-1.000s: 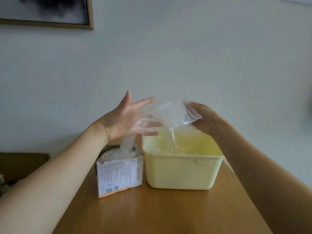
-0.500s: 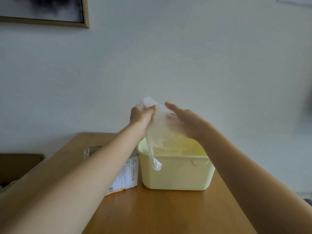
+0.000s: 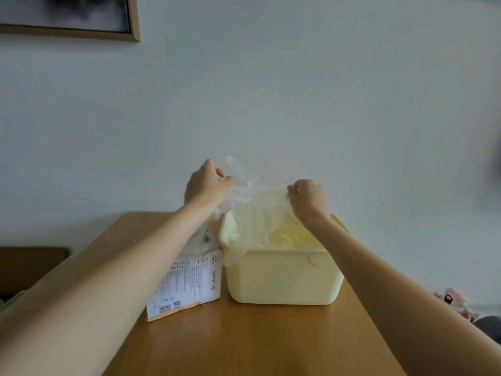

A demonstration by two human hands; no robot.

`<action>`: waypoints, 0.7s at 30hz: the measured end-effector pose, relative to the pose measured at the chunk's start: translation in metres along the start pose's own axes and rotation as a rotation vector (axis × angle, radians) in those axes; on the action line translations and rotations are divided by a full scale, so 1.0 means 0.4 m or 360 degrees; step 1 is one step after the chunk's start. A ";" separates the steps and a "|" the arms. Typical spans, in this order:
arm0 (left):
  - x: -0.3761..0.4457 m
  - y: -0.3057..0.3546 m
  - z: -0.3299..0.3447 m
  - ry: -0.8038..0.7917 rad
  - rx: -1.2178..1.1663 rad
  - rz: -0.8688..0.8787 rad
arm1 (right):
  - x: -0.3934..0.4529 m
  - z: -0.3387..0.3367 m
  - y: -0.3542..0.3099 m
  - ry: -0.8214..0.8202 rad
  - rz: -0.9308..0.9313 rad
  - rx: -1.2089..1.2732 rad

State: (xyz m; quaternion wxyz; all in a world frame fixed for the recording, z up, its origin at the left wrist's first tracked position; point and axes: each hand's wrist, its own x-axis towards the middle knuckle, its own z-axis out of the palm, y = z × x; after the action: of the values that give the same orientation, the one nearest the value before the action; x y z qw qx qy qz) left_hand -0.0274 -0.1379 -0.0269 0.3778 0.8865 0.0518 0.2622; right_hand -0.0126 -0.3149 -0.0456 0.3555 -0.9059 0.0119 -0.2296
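Note:
A clear thin plastic bag (image 3: 253, 204) is stretched between both hands above a pale yellow plastic bin (image 3: 282, 278) on the wooden table (image 3: 244, 340). My left hand (image 3: 207, 185) grips the bag's left edge with curled fingers, above the bin's left rim. My right hand (image 3: 309, 198) pinches the bag's right edge over the bin's middle. The bag's lower part hangs into the bin and over its left corner.
A white cardboard box (image 3: 189, 283) of plastic bags, with more film sticking out of its top, stands against the bin's left side. The table meets a pale wall. A framed picture (image 3: 67, 16) hangs at upper left. Dark furniture (image 3: 29, 267) sits low left.
My right hand went from a flat touch on the bag to pinching its edge. Both hands have pulled apart, spreading the bag wider and lower over the bin.

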 end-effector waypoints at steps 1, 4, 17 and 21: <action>0.003 -0.011 -0.011 0.0061 0.0283 0.0080 | -0.003 0.002 0.017 -0.0007 -0.0011 -0.0165; 0.000 0.000 -0.016 0.0231 0.0536 0.0356 | -0.008 0.000 0.063 -0.0097 0.0019 -0.0554; -0.019 0.006 0.221 -0.1669 0.1573 0.0018 | 0.021 -0.001 0.123 -0.0849 -0.0079 -0.1393; 0.013 -0.034 0.263 -0.1809 0.1404 -0.0107 | 0.036 -0.006 0.063 -0.0600 -0.0418 -0.1426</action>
State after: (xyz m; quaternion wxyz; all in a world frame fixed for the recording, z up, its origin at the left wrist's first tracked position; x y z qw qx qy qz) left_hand 0.0316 -0.1945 -0.0949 -0.0390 0.9539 -0.0243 -0.2967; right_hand 0.0028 -0.3378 -0.0547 -0.1041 -0.9891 -0.0692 -0.0772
